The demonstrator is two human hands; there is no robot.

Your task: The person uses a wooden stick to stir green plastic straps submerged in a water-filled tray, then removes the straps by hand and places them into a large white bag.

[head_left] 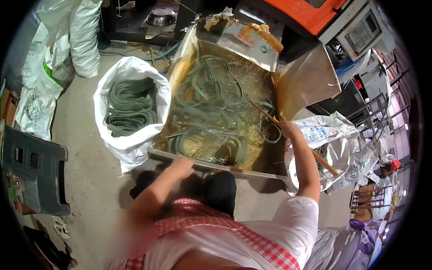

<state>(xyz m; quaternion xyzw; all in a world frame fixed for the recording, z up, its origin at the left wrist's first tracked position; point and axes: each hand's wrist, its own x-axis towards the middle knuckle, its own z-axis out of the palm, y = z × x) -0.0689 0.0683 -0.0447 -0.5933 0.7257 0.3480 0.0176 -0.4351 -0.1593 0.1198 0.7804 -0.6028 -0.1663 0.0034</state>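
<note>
Two hands at a tray (270,170) of loops (211,108): right hand (290,129) grips a stick (292,135); left hand (182,165) rests loosely curled, empty, on the rim.

Workshop, oil vat (216,164), sacks (83,40), machine (360,31)

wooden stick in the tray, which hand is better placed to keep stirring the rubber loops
Right. The right hand grips the wooden stick, whose tip reaches among the loops; the left hand rests at the tray's near rim.
</note>
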